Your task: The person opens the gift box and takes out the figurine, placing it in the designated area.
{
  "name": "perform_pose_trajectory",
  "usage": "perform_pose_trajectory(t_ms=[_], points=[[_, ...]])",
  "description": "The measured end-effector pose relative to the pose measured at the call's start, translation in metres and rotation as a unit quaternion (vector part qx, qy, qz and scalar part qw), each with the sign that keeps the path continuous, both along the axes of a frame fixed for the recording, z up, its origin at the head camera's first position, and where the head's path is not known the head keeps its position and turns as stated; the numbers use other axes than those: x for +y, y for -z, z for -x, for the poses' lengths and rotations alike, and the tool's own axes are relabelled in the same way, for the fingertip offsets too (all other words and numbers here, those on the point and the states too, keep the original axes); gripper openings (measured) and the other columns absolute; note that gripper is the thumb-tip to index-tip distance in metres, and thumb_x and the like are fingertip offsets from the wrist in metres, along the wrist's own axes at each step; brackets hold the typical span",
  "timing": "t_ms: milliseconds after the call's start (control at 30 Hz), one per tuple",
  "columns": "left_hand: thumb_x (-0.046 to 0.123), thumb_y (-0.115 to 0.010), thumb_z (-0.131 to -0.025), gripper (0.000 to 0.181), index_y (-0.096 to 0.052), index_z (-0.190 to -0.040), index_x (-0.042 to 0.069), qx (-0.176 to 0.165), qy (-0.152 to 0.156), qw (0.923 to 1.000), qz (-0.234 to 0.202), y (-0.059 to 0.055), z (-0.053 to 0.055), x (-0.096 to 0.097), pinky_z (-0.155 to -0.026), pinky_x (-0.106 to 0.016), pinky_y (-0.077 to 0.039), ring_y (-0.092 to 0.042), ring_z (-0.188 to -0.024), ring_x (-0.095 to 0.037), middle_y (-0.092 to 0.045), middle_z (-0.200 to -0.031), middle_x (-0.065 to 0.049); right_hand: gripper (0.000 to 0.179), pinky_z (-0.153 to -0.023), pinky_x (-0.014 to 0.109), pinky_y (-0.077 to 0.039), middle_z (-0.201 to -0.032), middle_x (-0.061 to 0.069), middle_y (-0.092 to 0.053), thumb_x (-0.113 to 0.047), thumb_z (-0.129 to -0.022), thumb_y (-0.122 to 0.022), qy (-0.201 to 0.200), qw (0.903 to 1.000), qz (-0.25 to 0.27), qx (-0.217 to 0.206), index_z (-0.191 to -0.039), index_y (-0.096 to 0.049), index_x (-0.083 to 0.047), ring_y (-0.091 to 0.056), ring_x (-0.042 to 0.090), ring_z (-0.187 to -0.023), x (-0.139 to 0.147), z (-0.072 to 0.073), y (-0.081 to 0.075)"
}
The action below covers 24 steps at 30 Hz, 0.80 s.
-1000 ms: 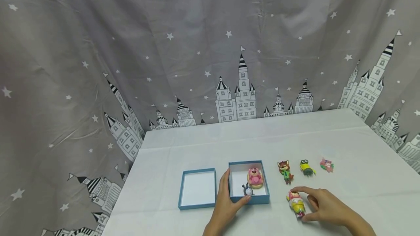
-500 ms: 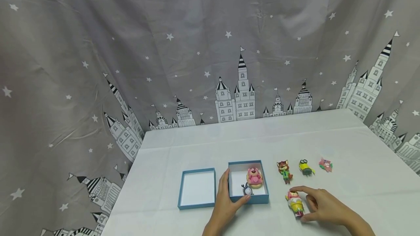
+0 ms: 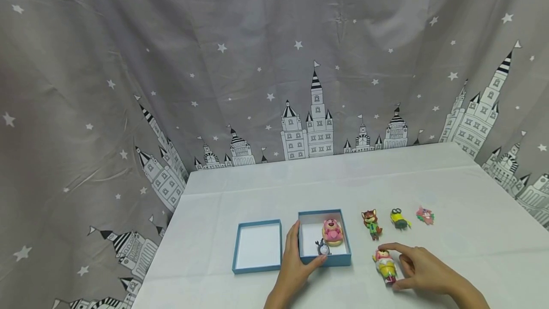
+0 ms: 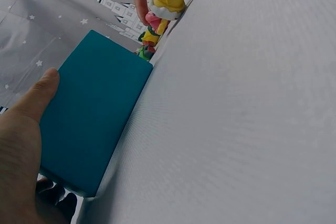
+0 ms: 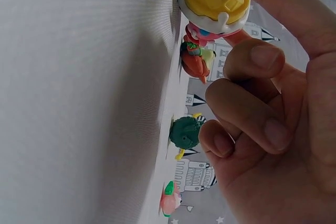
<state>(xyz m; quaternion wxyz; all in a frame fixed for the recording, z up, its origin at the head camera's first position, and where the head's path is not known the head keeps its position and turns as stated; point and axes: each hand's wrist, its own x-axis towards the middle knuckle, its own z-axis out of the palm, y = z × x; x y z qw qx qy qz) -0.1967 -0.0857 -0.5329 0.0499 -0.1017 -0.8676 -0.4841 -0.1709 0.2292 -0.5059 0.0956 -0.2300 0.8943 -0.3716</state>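
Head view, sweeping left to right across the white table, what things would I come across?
Blue box lid → open blue box → fox figurine → Minion figurine → small pink-and-green figurine.

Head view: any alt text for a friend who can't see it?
A right hand pinches a pink-and-yellow figurine on a white table while the left hand grips an open blue box holding two figurines. What looks like its lid lies beside it; three more figurines lie farther back, before a grey castle-print curtain.
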Motion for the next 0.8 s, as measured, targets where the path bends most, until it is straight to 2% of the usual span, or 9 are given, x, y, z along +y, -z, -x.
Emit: perform_pose_trajectory(t_ms=[300, 533, 800], points=[[0.052, -0.070, -0.068, 0.100, -0.014, -0.144, 0.017, -0.008, -0.004, 0.9999, 0.005, -0.001, -0.001, 0.000, -0.105, -0.051, -0.025, -0.023, -0.132, -0.030, -0.021, -0.145, -0.008, 0.072, -0.043, 0.016, -0.030, -0.054, -0.014, -0.038, -0.044, -0.064, -0.076, 0.015, 0.9999, -0.005, -0.005, -0.126, -0.047, -0.021, -0.034, -0.004, -0.048, -0.001, 0.000, -0.003], [0.052, -0.070, -0.069, 0.100, -0.014, -0.144, 0.017, -0.005, -0.002, 1.0000, 0.004, -0.001, -0.001, 0.000, -0.105, -0.051, -0.025, -0.024, -0.132, -0.031, -0.021, -0.145, -0.008, 0.062, -0.041, 0.014, -0.029, -0.050, -0.018, -0.034, -0.043, -0.068, -0.073, 0.017, 0.9959, 0.006, 0.088, -0.121, -0.051, -0.019, -0.028, -0.008, -0.045, -0.006, 0.002, -0.009], [0.050, -0.071, -0.069, 0.100, -0.015, -0.143, 0.015, 0.007, -0.002, 1.0000, 0.003, 0.000, 0.000, 0.000, -0.103, -0.053, -0.026, -0.025, -0.131, -0.033, -0.023, -0.144, -0.010, 0.044, -0.041, 0.014, -0.025, -0.050, -0.019, -0.025, -0.039, -0.075, -0.070, 0.036, 0.9898, -0.007, 0.138, -0.114, -0.054, -0.029, -0.021, -0.006, -0.045, -0.019, 0.015, -0.031]])
